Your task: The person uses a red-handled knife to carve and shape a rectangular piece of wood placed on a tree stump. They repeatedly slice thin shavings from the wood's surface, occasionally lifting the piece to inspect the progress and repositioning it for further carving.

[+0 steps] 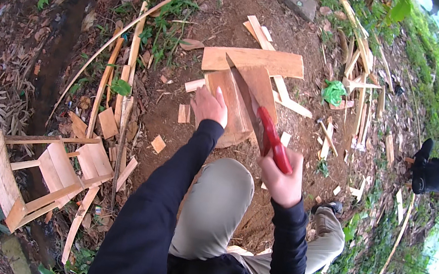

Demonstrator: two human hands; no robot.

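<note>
My right hand [283, 178] is wrapped around the red handle of a handsaw [243, 90]. The saw's blade slants up and left across pale wooden boards. Beneath it, a short wooden board [227, 101] leans over a rounded block of wood, and my left hand [211, 108] grips its left edge with the thumb on top. A second board [266, 85] lies just right of the blade. Beyond them, a longer plank [278, 61] rests crosswise. Whether the saw teeth are in a cut I cannot tell.
At the lower left stands a slatted wooden frame [60, 168]. Long strips [134, 59] run along the left, and more wood pieces [363, 94] are piled right. A hammer [328, 135] lies near a green plastic bag [334, 92]. Offcuts litter the dirt; a grey stone [300, 6] sits farther off.
</note>
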